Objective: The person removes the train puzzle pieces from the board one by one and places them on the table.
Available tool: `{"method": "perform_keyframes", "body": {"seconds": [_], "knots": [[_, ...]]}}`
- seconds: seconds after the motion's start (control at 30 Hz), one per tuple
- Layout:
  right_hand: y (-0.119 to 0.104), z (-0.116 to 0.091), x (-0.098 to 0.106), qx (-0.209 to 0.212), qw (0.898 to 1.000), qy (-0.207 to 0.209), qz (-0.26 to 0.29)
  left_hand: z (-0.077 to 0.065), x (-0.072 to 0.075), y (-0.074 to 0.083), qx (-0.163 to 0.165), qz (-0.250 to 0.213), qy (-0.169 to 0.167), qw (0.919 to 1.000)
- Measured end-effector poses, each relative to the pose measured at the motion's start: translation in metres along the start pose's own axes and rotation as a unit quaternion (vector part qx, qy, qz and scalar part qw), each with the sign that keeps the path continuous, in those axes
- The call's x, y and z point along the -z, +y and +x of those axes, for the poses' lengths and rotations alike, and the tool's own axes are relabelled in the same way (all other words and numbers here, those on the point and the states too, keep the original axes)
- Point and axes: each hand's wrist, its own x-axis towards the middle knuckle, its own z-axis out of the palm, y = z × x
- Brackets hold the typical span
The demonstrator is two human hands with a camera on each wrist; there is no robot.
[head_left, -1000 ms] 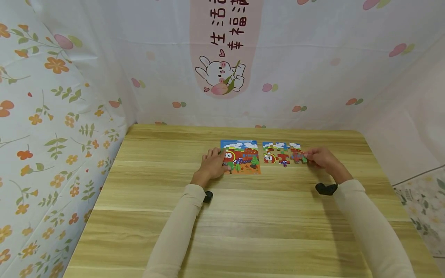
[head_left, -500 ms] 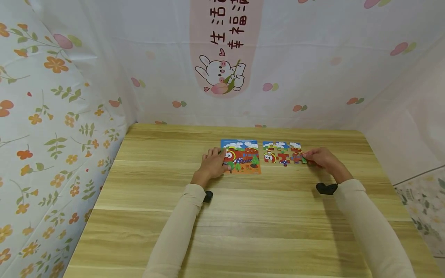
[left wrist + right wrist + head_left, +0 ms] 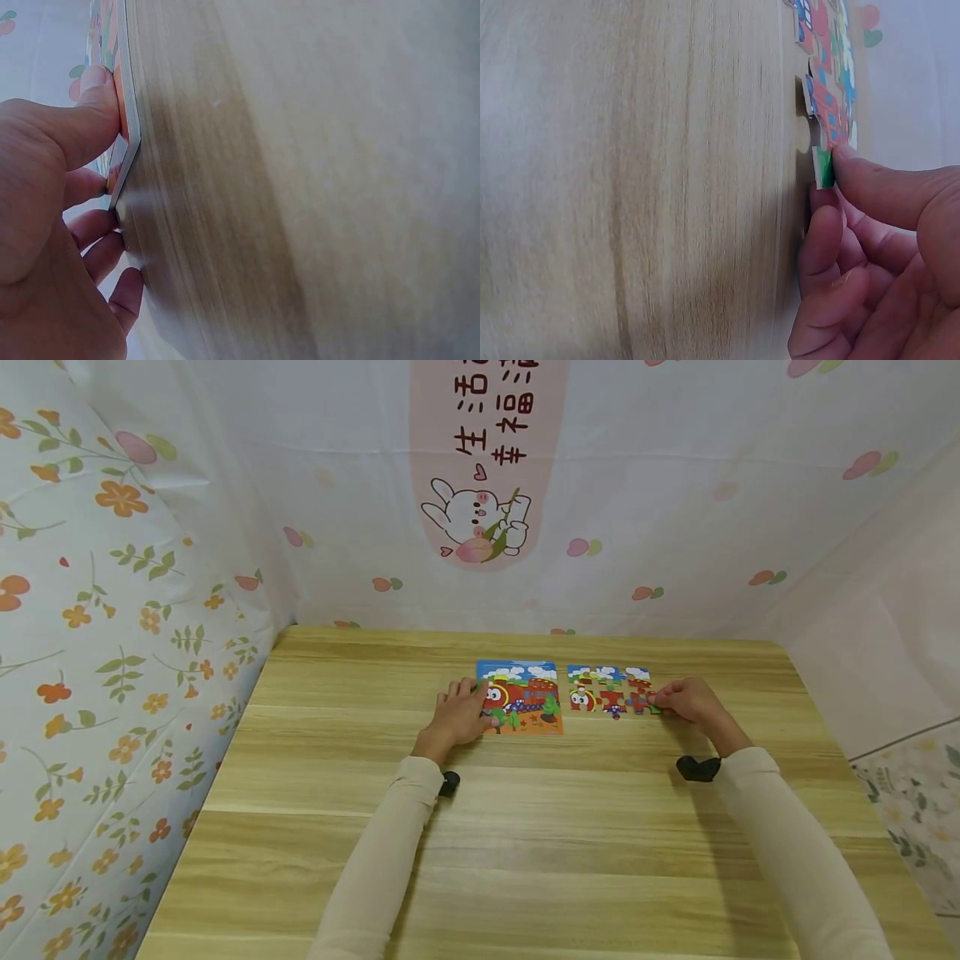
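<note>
A picture board [image 3: 534, 722] with a red cartoon train lies near the table's far edge. My left hand [image 3: 456, 714] rests over its left side. In the left wrist view the thumb [image 3: 97, 105] presses on the board's face, and the other fingers lie relaxed by its corner. Right of the board, a group of jigsaw puzzle pieces [image 3: 581, 702] lies flat. My right hand [image 3: 693, 700] pinches a puzzle piece [image 3: 823, 166] with a green patch between thumb and index finger. That piece is tilted, against the group's right end, and partly hidden by the thumb.
The wooden table [image 3: 525, 843] spreads out in front of both arms. A printed cloth [image 3: 337, 527] hangs behind its far edge, and a floral cloth [image 3: 112, 693] hangs on the left side.
My right hand has shifted slightly left with the puzzle piece, closer to the joined pieces. The left hand and the picture board have stayed in place.
</note>
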Motion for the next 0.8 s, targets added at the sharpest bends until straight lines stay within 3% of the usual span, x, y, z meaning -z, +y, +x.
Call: {"method": "perform_keyframes", "body": {"seconds": [0.47, 0.8], "knots": [[0.0007, -0.0016, -0.0055, 0.027, 0.995, 0.04, -0.09, -0.0009, 0.0018, 0.001, -0.002, -0.004, -0.004, 1.0], [-0.0001, -0.0024, -0.0058, 0.035, 0.994, 0.039, -0.096, -0.0005, 0.0012, 0.0012, -0.001, -0.002, -0.004, 1.0]]}}
